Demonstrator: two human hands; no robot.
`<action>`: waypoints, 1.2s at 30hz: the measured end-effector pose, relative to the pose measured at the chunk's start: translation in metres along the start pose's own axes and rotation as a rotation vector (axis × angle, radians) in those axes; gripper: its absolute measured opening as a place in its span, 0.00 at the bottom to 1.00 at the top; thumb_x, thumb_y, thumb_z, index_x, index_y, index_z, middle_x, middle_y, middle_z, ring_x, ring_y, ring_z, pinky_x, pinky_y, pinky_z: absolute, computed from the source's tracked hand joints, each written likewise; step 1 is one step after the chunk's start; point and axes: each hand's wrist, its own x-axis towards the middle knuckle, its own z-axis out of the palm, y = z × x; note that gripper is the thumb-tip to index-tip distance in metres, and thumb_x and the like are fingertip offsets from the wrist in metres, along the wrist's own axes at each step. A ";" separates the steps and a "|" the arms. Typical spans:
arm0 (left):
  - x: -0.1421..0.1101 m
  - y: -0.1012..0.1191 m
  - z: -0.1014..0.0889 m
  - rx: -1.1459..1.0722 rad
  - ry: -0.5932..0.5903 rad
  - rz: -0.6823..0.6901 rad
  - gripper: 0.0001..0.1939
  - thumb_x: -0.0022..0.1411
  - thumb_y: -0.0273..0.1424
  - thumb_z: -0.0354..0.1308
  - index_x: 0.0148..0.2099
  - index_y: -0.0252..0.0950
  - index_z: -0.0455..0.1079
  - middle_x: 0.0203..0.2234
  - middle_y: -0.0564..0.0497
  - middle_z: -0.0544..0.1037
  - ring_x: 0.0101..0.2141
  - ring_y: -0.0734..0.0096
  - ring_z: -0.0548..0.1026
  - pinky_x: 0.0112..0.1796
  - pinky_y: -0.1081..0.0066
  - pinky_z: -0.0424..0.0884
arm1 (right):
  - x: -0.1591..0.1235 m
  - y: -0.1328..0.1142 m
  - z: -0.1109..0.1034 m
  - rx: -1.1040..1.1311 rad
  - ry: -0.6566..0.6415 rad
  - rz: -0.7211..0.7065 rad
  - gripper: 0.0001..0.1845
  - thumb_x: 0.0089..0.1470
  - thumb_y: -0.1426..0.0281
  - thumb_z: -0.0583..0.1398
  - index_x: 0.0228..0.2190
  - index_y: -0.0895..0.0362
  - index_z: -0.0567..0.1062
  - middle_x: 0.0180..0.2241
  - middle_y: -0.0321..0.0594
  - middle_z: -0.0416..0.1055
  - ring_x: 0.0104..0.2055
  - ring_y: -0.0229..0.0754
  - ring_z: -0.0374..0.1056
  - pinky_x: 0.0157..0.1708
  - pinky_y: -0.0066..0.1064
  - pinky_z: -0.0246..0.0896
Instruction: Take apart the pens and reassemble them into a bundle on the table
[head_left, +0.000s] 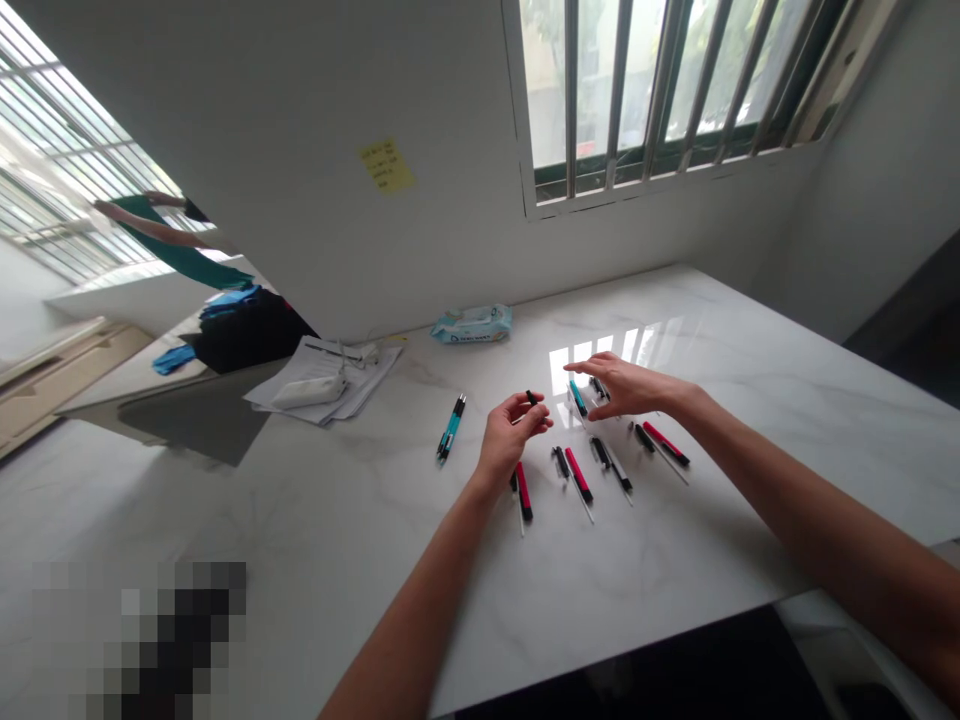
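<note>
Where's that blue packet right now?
In the head view, the blue packet lies at the back of the table, by the wall, right of the papers and beyond the left hand.

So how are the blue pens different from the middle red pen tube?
The blue pens are blue and black; the middle red tube is red with a black end. The blue pens look put together; the red tube lies apart, beside a thin white stick and a black part. The blue pens lie left of the left hand, the red tube right of it. Both lie on the white table.
</note>
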 end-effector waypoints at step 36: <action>0.005 0.007 -0.016 0.066 -0.026 -0.016 0.25 0.53 0.44 0.74 0.49 0.35 0.82 0.42 0.41 0.86 0.42 0.60 0.81 0.46 0.64 0.72 | 0.014 0.003 0.042 -0.049 0.238 -0.090 0.08 0.59 0.62 0.67 0.38 0.52 0.84 0.39 0.45 0.81 0.45 0.54 0.71 0.46 0.44 0.67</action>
